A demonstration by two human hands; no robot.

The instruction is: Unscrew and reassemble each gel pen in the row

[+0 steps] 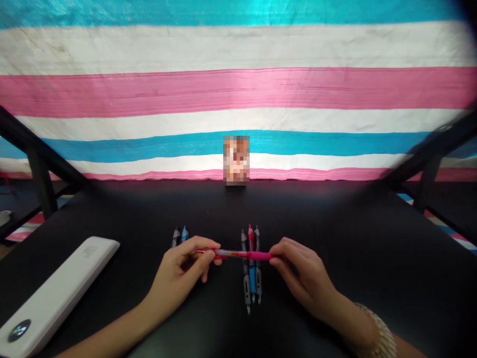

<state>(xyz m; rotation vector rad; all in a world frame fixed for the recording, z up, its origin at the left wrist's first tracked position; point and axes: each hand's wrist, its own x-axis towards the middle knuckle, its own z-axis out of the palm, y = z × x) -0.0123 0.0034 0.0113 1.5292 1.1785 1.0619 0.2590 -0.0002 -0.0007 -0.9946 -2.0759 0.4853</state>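
A pen with a clear barrel and a pink grip (238, 254) lies level between my two hands. My left hand (188, 261) pinches its red clip end, and my right hand (301, 273) has thumb and finger closed on the pink grip end. Below and behind this pen, several pens lie side by side on the table: a grey one (246, 288), a blue-bodied one (252, 278) with a red end, and another grey one (258, 283). Past my left hand show the ends of a dark pen (175, 235) and a blue pen (185, 232), partly hidden by it.
On the left of the black table (149, 209) rests a white power bank (63, 288) with a small lit display. A blurred-out picture card (236, 161) stands at the far edge, before a striped sheet (149, 92). Black metal bars (40, 179) flank the table.
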